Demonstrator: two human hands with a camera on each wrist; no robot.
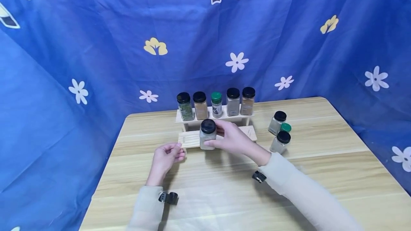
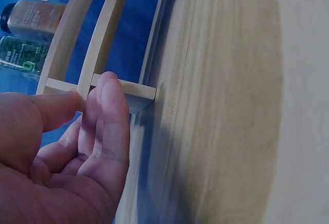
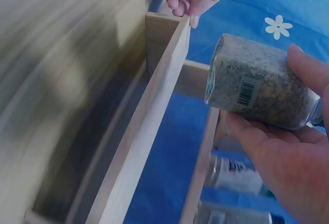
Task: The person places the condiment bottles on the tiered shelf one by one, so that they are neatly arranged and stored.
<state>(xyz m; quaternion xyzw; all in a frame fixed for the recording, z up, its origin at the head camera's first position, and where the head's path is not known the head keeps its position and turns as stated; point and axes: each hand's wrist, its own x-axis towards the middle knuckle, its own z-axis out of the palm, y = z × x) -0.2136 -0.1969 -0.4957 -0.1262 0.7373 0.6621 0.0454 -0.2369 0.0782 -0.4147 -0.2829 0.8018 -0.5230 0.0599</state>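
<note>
In the head view my right hand (image 1: 232, 137) grips a clear spice jar (image 1: 207, 140) with a black lid, held over the lower step of a two-step wooden rack (image 1: 189, 139). The right wrist view shows the jar's barcode and its greyish, speckled contents, with thumb and fingers on opposite sides. My left hand (image 1: 165, 158) pinches the left front corner of the lower step; thumb (image 2: 59, 108) and fingers lie on either side of the board. On the upper step stand several jars, among them one of green herbs (image 1: 186, 111) and a green-lidded one (image 1: 216, 108).
To the right of the rack, two black-lidded jars (image 1: 278, 145) and a green-lidded jar (image 1: 285, 127) stand close together on the wooden table (image 1: 224, 195). A blue patterned cloth (image 1: 192, 70) hangs behind the table and along its sides.
</note>
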